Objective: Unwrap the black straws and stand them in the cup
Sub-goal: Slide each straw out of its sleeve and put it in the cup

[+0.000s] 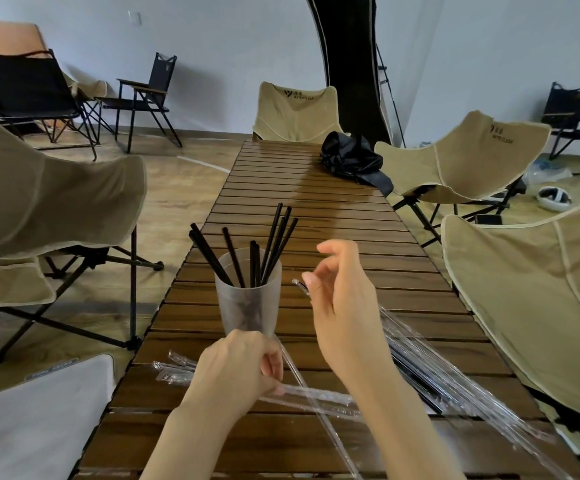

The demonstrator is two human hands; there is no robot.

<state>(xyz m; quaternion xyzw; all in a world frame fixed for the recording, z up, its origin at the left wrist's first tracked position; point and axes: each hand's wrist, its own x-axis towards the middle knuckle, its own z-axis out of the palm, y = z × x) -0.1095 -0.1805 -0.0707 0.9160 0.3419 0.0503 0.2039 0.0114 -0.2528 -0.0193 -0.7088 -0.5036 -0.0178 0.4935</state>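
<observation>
Black straws [271, 244] stand fanned out in the frosted cup [248, 306]; the cup sits on the slatted wooden table [316, 209], just beyond the knuckles of the left hand [243, 368]. That hand is low at the cup's foot, its fingers [271, 365] curled tight round a clear wrapper [316, 398]; the wrapper runs out from under the fingertips and lies across the slats toward the other wrist. A thin clear strip [330, 431] slants from beside those same fingertips down to the near edge of the table.

The right hand [344, 306] hangs above the table, to the right of the cup's rim; its thumb and curled fingers pinch a wrapped straw [299, 285], whose tip pokes out just left of the thumb and points at the cup. The forefinger is crooked loosely above the pinch; where the rest of that straw runs behind the palm I cannot tell.

A pile of wrapped straws [430, 368] lies right of the right wrist, partly under the forearm; a few clear wrappers [174, 367] lie left of the left knuckles. Far beyond both sets of fingers a crumpled black bag [350, 157] rests on the table; beige folding chairs [295, 112] stand round it.
</observation>
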